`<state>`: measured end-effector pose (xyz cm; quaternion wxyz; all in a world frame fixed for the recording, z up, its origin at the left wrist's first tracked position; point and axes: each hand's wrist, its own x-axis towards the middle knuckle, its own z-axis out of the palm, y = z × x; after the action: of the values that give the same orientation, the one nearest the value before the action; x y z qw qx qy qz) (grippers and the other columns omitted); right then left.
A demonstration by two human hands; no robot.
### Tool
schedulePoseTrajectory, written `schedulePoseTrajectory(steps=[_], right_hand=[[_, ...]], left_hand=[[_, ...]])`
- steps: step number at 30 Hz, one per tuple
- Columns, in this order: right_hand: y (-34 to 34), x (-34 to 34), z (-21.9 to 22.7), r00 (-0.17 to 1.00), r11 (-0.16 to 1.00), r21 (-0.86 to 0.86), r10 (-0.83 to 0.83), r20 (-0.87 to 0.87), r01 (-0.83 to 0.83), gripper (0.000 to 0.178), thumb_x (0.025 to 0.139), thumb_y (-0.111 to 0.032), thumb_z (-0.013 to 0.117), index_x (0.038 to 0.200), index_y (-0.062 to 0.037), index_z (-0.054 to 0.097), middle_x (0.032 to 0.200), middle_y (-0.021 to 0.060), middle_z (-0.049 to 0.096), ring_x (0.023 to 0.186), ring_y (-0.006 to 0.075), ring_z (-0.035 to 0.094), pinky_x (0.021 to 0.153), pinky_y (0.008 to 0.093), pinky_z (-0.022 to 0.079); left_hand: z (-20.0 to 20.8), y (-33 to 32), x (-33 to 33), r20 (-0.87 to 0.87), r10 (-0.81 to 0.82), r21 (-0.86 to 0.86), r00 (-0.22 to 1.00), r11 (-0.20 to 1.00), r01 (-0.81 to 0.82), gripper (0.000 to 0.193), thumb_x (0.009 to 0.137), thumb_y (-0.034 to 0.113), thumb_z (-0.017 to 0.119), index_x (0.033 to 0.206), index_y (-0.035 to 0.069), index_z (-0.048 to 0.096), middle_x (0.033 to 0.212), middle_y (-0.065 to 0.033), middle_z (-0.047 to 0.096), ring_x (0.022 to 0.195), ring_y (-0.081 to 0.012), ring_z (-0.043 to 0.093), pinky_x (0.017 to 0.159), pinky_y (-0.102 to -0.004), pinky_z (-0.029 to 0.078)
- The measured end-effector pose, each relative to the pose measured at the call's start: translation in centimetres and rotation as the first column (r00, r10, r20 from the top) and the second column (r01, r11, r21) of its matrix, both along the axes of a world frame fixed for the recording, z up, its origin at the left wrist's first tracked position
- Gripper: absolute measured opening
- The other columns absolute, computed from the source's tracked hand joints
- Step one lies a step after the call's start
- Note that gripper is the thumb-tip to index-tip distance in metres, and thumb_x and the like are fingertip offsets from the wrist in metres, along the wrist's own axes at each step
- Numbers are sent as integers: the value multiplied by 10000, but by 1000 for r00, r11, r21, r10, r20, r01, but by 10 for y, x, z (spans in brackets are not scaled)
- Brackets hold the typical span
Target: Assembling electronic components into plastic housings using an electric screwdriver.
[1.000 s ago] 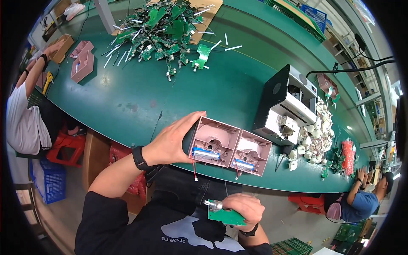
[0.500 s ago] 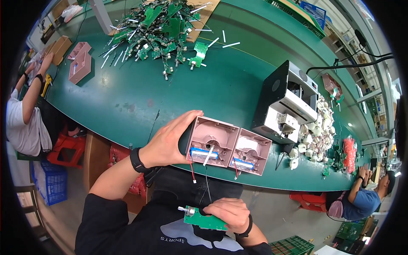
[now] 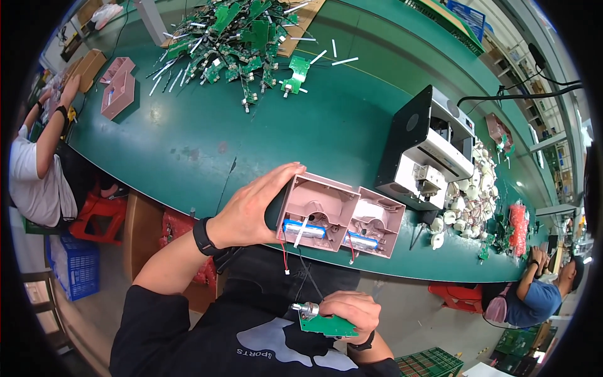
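Observation:
My left hand [image 3: 252,210] is closed on the left end of a pink plastic housing [image 3: 349,223], at the table's near edge. The housing has two open compartments, with a blue battery [image 3: 312,230] in the left one and another blue battery [image 3: 360,241] in the right. Red wires with small white plugs hang from both. Across the left battery lies a white strip [image 3: 302,231]. Nearer my body, my right hand [image 3: 353,312] grips a green circuit board [image 3: 323,325] with a metal knob shaft. A dark cable runs up from the board toward the left compartment.
A pile of green circuit boards [image 3: 242,47] lies at the back of the green table [image 3: 188,144]. To the right stand a black-and-white machine [image 3: 427,151] and a heap of white round parts [image 3: 468,195]. Co-workers sit at far left and far right.
My right hand has moved slightly right with the circuit board, which has tilted. The white strip has shifted left over the battery. The housing has barely moved.

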<state>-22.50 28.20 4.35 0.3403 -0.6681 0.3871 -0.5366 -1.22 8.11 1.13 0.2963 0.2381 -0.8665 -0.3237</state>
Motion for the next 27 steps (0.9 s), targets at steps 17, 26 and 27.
schedulePoseTrajectory(steps=[17, 26, 27], right_hand=[[-36, 17, 19, 1000, 997, -71, 3, 19, -2, 243, 811, -41, 809, 1010, 54, 706, 837, 137, 727, 702, 276, 734, 644, 350, 596], [-58, 36, 28, 976, 992, -78, -113, -185, 100, 228, 753, -14, 805, 968, 16, 734, 824, 107, 743, 705, 255, 739, 648, 323, 590], [-59, 37, 28, 980, 991, -103, -105, -170, 88, 229, 749, -11, 800, 969, 11, 738, 827, 105, 743, 708, 254, 739, 648, 323, 590]], left_hand=[[26, 4, 28, -214, 13, 87, 977, 996, 6, 1182, 661, 202, 988, 1610, 63, 297, 1590, -216, 410, 1369, -375, 564, 1123, -472, 501], [30, 18, 33, -300, -35, 366, 953, 918, 149, 1255, 673, 56, 941, 1652, 86, 156, 1603, -189, 371, 1410, -307, 525, 1096, -432, 523], [30, 16, 33, -313, -52, 378, 948, 909, 175, 1278, 669, 58, 947, 1655, 88, 135, 1606, -191, 367, 1421, -303, 513, 1092, -428, 524]])
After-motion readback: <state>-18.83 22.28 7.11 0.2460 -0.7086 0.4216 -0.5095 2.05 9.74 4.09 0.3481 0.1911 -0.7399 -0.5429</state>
